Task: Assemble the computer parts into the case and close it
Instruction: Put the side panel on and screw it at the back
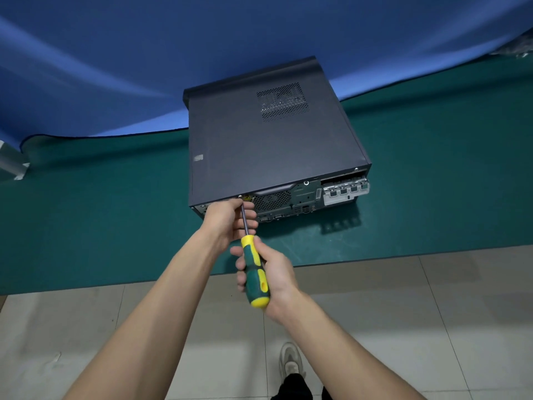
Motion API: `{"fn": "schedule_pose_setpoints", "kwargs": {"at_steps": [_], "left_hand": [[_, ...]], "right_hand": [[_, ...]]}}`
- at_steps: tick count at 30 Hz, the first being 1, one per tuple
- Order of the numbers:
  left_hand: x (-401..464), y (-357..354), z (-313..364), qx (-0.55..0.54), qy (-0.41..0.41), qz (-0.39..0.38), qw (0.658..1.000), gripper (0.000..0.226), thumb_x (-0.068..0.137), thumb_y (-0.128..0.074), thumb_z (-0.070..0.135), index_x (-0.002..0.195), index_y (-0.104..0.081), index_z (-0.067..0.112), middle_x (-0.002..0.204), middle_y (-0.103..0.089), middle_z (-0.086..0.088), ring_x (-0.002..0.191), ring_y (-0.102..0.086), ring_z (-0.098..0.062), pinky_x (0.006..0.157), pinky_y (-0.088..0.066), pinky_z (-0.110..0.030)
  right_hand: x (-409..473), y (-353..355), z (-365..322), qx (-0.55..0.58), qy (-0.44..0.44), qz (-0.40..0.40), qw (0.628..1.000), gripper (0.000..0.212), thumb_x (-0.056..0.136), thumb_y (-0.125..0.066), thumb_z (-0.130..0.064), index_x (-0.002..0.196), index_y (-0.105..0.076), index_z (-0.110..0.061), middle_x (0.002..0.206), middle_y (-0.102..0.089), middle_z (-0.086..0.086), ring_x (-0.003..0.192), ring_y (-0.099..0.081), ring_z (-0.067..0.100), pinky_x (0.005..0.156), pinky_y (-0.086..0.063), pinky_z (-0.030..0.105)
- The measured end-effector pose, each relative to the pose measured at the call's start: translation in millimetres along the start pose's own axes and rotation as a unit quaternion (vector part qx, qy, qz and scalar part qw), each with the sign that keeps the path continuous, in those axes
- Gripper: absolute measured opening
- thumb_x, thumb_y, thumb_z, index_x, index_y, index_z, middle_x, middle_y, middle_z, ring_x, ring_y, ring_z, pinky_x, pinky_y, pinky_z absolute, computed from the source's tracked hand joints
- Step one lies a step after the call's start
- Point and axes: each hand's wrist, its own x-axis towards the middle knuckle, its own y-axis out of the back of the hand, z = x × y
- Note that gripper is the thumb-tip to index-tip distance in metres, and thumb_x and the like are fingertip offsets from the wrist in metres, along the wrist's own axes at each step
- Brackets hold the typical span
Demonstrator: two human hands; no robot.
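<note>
Both hands busy — right hand (271, 272) grips screwdriver (255, 272), left hand (227, 220) pinches its shaft.

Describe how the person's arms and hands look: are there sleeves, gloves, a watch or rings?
Both forearms are bare as far as the picture shows; no sleeves are in view. The left hand and the right hand wear no gloves. No watch, bracelet or ring is visible on either wrist or on the fingers that show.

Closed dark case (268, 145) flat on green mat (115, 220).
</note>
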Motion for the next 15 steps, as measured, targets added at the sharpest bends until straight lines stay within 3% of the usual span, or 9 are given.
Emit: {"fn": "schedule_pose_setpoints", "kwargs": {"at_steps": [3, 6, 9, 11, 13, 15], "left_hand": [[-0.9, 9.1, 4.0, 0.075, -0.004, -0.029, 0.997, 0.028, 0.100, -0.037, 0.013, 0.085, -0.059, 0.004, 0.054, -0.067, -0.001, 0.044, -0.063, -0.012, 0.039, -0.048, -0.019], [0.4, 12.4, 9.1, 0.075, 0.000, -0.024, 0.997, 0.018, 0.095, -0.050, 0.007, 0.082, -0.059, 0.000, 0.058, -0.069, -0.009, 0.048, -0.067, -0.017, 0.041, -0.052, -0.024], [3.9, 12.5, 8.5, 0.069, -0.007, 0.011, 0.998, 0.011, 0.088, -0.061, 0.003, 0.079, -0.061, -0.002, 0.055, -0.067, -0.012, 0.045, -0.066, -0.019, 0.039, -0.051, -0.024], [5.2, 13.4, 6.4, 0.072, -0.018, 0.023, 0.997, 0.012, 0.084, -0.067, 0.005, 0.076, -0.063, -0.002, 0.055, -0.067, -0.011, 0.045, -0.065, -0.018, 0.040, -0.052, -0.024], [5.6, 15.0, 3.4, 0.071, -0.027, 0.020, 0.997, 0.015, 0.085, -0.068, 0.010, 0.074, -0.064, 0.000, 0.053, -0.067, -0.009, 0.043, -0.064, -0.014, 0.040, -0.052, -0.023], [3.3, 16.7, 1.6, 0.064, -0.009, -0.025, 0.998, 0.020, 0.091, -0.060, 0.016, 0.077, -0.062, 0.002, 0.053, -0.067, -0.005, 0.044, -0.063, -0.012, 0.041, -0.051, -0.021]], "right_hand": [[0.6, 6.4, 0.0, 0.032, -0.023, -0.038, 0.999, 0.046, 0.100, -0.037, -0.039, 0.091, -0.066, -0.005, 0.054, -0.054, -0.002, 0.037, -0.047, 0.010, 0.039, -0.037, 0.018], [0.2, 8.3, -2.9, -0.013, -0.032, -0.027, 0.999, 0.052, 0.097, -0.041, -0.050, 0.094, -0.067, -0.006, 0.059, -0.058, 0.002, 0.042, -0.051, 0.014, 0.042, -0.040, 0.019], [0.2, 5.9, -2.9, -0.107, 0.025, 0.050, 0.993, 0.034, 0.088, -0.064, -0.041, 0.085, -0.058, -0.008, 0.065, -0.060, 0.005, 0.043, -0.055, 0.016, 0.042, -0.044, 0.022], [2.1, 3.7, 1.7, -0.172, 0.082, 0.120, 0.974, 0.029, 0.088, -0.068, -0.030, 0.078, -0.052, -0.008, 0.064, -0.060, 0.006, 0.041, -0.055, 0.015, 0.042, -0.044, 0.023], [5.2, 1.1, 6.7, -0.142, 0.106, 0.137, 0.975, 0.029, 0.090, -0.065, -0.028, 0.075, -0.054, -0.006, 0.059, -0.061, 0.006, 0.039, -0.053, 0.016, 0.040, -0.042, 0.022], [4.7, -1.5, 7.7, -0.020, 0.059, 0.073, 0.995, 0.032, 0.093, -0.060, -0.031, 0.075, -0.059, -0.004, 0.055, -0.058, 0.005, 0.037, -0.050, 0.014, 0.037, -0.039, 0.019]]}}
